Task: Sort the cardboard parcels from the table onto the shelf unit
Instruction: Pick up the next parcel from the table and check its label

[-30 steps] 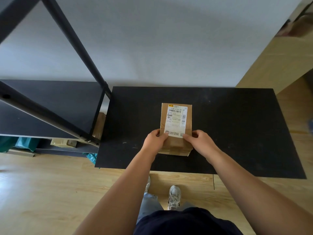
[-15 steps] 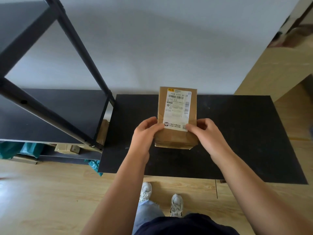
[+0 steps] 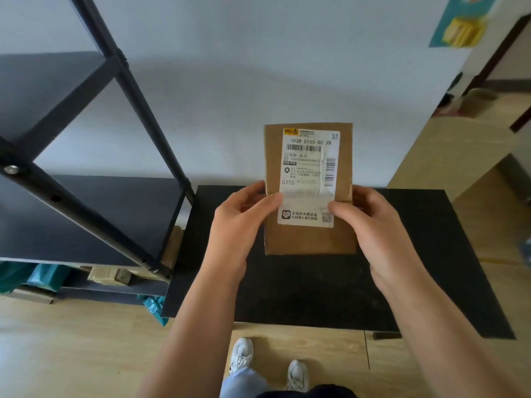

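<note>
Brown parcel, black furniture, pale wood floor.
The parcel (image 3: pixel 309 239) is plain brown cardboard with a white label (image 3: pixel 309 179) printed in black barcodes and text, a yellow strip at its top. The table (image 3: pixel 431 254) is matte black, and the shelf unit (image 3: pixel 86 214) has black boards and black posts. Teal bags (image 3: pixel 46 275) lie under it. The wall (image 3: pixel 258 67) is pale grey; the shoes (image 3: pixel 241 354) are white.
</note>
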{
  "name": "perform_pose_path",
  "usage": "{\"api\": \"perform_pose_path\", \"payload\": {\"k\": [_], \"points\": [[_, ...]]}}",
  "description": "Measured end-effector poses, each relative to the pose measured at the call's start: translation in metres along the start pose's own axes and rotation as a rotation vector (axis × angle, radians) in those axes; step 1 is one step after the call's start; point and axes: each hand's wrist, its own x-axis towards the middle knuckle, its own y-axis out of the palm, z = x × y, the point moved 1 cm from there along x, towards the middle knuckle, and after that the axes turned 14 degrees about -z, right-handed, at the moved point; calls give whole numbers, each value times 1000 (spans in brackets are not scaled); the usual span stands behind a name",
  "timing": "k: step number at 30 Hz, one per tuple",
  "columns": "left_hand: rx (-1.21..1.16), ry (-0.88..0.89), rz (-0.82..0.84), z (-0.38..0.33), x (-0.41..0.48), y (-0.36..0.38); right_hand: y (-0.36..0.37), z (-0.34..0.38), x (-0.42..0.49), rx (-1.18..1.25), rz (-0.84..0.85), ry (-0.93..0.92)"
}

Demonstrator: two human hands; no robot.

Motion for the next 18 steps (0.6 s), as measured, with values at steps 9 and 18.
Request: {"api": "perform_pose_path", "payload": {"k": [9, 18], "points": [[-29, 135, 9, -28, -14, -7, -21, 18, -8, 147, 17, -124], [-27, 225, 25, -36, -19, -13, -22, 24, -14, 201, 35, -191]]}}
